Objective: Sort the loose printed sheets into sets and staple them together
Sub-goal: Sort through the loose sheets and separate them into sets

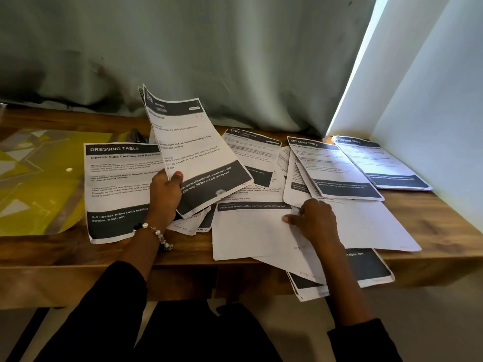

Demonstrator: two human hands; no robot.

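A grey curtain (209, 48) hung behind a wooden table (431, 220) that filled the middle of the view. At 9 o'clock on the table lay a yellow mat (39, 184) under a clear cover, cut off by the left edge. Printed sheets (261, 231) were spread loose from the centre to 3 o'clock, overlapping so that most of their text was hidden or too small to read.

The sheet at 9 o'clock of the pile (117, 178) was headed "DRESSING TABLE", then "Lipstick Tube Cleaning and Reassem…", with its right part covered; its dark footer read "3-5 lipstick tubes (with residue… swabs, trash bin". Two sheets (339, 168) at 2 o'clock also carried "DRESSING TABLE"; the farther one was washed out by light. A sheet at 12 o'clock (251, 147) showed "2701", its first figure unclear. One in the centre read "Empty cup, instant coffee, hot water source, stirring tool". Some bottom edges bore handwritten page notes, too faint to read.

The left hand (164, 194) gripped a raised sheet (193, 152), thumb on its front, tilted up toward 12 o'clock; it read "KITCHEN" and "baby bottle (disassembled or assembled), bottle… dish soap, kitchen sink with running water". A beaded bracelet (154, 231) circled that wrist. The right hand (316, 220) pressed on the blank backs of sheets at 4 o'clock, fingers loosely bent, holding nothing. A dark object (137, 135) behind the raised sheet was mostly hidden.
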